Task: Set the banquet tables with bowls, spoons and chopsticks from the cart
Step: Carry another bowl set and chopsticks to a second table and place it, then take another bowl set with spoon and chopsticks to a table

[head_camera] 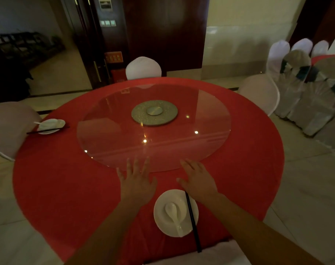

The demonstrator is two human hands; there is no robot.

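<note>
both hands were flat and spread, holding nothing: the left hand (137, 183) and right hand (198, 181) lay low in the frame's centre on the red worktop (54, 180), fingertips at the glass turntable (153, 129) rim. just below them sat a bowl (162, 222) holding a spoon (172, 212), chopsticks (193, 222) across its right edge. a second bowl (51, 125) was set at middle left.

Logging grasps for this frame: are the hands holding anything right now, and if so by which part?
Nothing is held. The left hand and right hand are both open and empty over the red tablecloth.
</note>
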